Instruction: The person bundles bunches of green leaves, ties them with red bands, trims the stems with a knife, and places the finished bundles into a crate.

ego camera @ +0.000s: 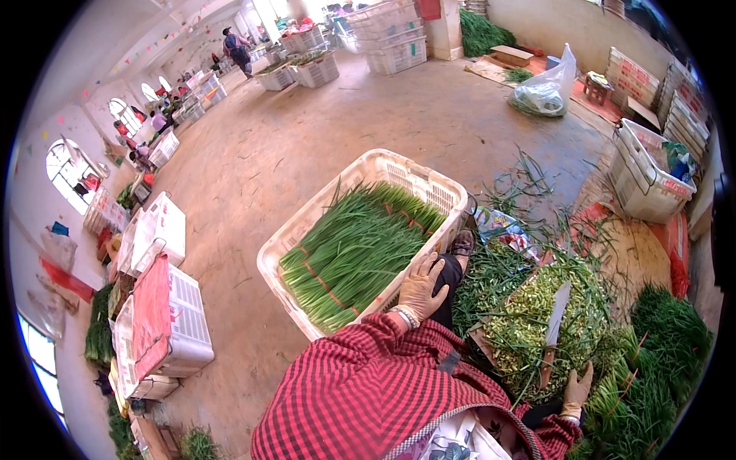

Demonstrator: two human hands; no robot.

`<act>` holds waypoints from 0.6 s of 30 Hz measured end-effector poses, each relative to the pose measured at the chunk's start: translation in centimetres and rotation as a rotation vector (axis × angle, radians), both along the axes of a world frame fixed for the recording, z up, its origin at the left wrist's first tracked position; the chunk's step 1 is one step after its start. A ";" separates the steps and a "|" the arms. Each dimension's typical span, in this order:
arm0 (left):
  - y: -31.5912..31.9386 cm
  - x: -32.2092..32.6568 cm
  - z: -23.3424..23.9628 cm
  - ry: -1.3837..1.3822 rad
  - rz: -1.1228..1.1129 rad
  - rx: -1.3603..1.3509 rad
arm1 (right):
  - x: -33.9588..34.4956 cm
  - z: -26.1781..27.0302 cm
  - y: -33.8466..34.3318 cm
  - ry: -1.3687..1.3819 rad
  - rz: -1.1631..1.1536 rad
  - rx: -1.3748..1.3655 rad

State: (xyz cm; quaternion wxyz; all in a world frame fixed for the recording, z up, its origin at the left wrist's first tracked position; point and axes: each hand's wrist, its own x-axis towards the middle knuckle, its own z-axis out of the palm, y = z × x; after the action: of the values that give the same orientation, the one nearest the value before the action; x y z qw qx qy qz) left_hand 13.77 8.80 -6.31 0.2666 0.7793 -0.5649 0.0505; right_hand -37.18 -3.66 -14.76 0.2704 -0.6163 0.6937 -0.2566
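My left hand (421, 288), in a pale rubber glove, lies over my dark-trousered knee beside the near rim of a white plastic crate (364, 156). Its fingers are apart and it holds nothing. Inside the crate are bundles of green garlic chives (351, 247), tied with orange-red bands. My gloved right hand (577, 388) hangs low beside a heap of cut chive ends (517, 313), its fingers spread. A knife (554, 330) with a wooden handle lies on that heap, its handle near my right hand. More banded chives (661, 351) are piled beyond that hand.
White crates (190, 322) line the left wall, one draped with red cloth. Stacked crates (397, 43) stand ahead. A clear plastic bag (545, 92) and a tall crate (650, 172) are at the right. A person (237, 50) is upright far off. Loose leaves (517, 184) litter the floor.
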 end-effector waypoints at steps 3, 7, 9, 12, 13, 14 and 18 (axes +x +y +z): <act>0.0 -0.3 -0.2 -0.008 0.001 -0.010 | -0.1 0.1 0.1 -0.024 -0.006 0.001; 0.9 -0.3 -0.3 -0.006 0.005 -0.009 | 0.3 0.9 0.8 -0.054 0.021 -0.024; 1.3 -0.1 -0.5 -0.009 0.020 -0.010 | 0.6 1.1 1.2 -0.117 0.014 -0.009; 1.7 0.8 -0.7 0.005 0.000 -0.037 | 1.4 2.1 1.7 -0.175 -0.012 -0.081; 1.5 1.2 -0.9 0.016 -0.009 -0.063 | 1.3 2.3 1.9 -0.205 -0.012 -0.154; 0.2 0.8 -0.7 0.030 -0.055 -0.057 | 0.1 1.2 1.7 -0.315 -0.069 -0.248; -1.1 -0.5 2.1 -0.045 -0.151 -0.065 | -0.4 6.0 1.8 -0.556 -0.284 -0.396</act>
State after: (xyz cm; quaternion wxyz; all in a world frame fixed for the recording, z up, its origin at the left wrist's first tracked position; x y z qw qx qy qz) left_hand 13.27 7.67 -4.20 0.2821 0.7240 -0.6259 0.0664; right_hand -37.62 -1.86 -8.79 0.2858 -0.4607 0.6093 -0.5786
